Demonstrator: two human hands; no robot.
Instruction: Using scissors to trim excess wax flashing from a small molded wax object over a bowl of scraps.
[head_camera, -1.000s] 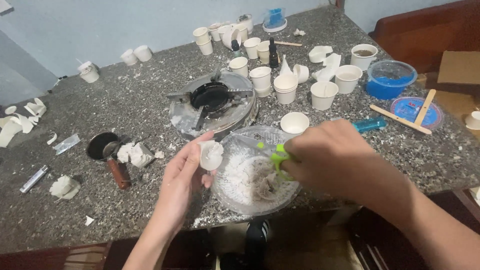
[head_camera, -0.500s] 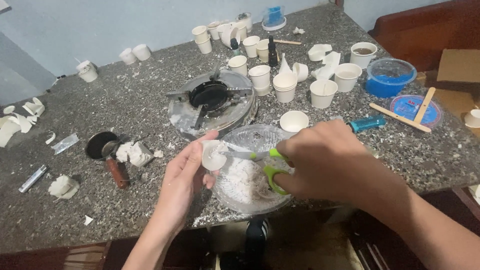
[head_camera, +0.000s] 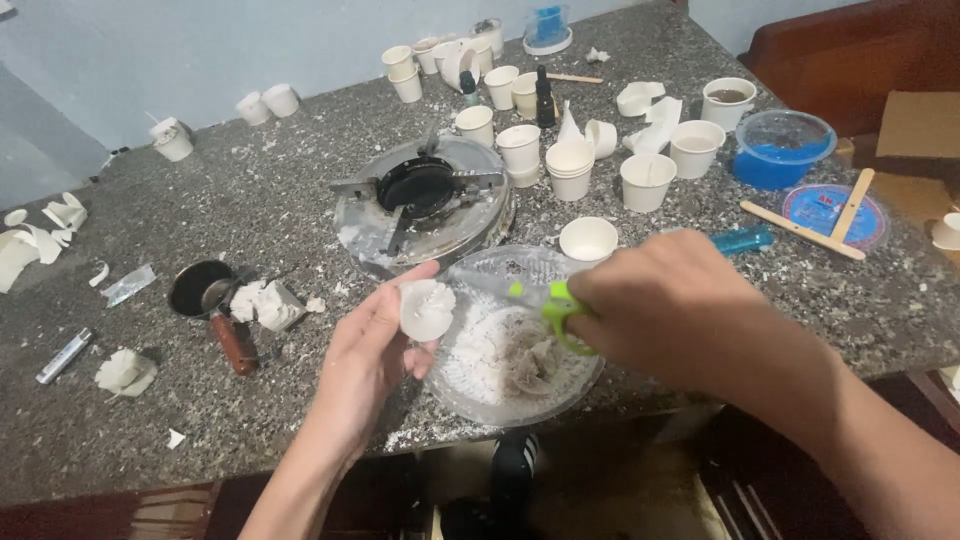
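Note:
My left hand (head_camera: 372, 350) holds a small white wax lump (head_camera: 426, 308) in its fingertips, at the left rim of a clear plastic bowl (head_camera: 500, 262). The bowl holds white wax shavings (head_camera: 495, 355). My right hand (head_camera: 680, 310) grips green-handled scissors (head_camera: 556, 308) over the bowl, blades pointing left toward the lump. The scissor tips are blurred and partly hidden by my fingers.
A small round gas burner (head_camera: 425, 200) stands behind the bowl. Several white paper cups (head_camera: 571, 168) crowd the back right, with a blue-filled plastic tub (head_camera: 783, 148), wooden sticks (head_camera: 802, 230) and a blue lighter (head_camera: 742, 240). A small pan (head_camera: 205, 292) and wax scraps lie left on the granite counter (head_camera: 250, 190).
The scissors swung from lying across toward the lump, blades visible, back over the bowl with the right hand closed over them. The left hand stayed put with the lump.

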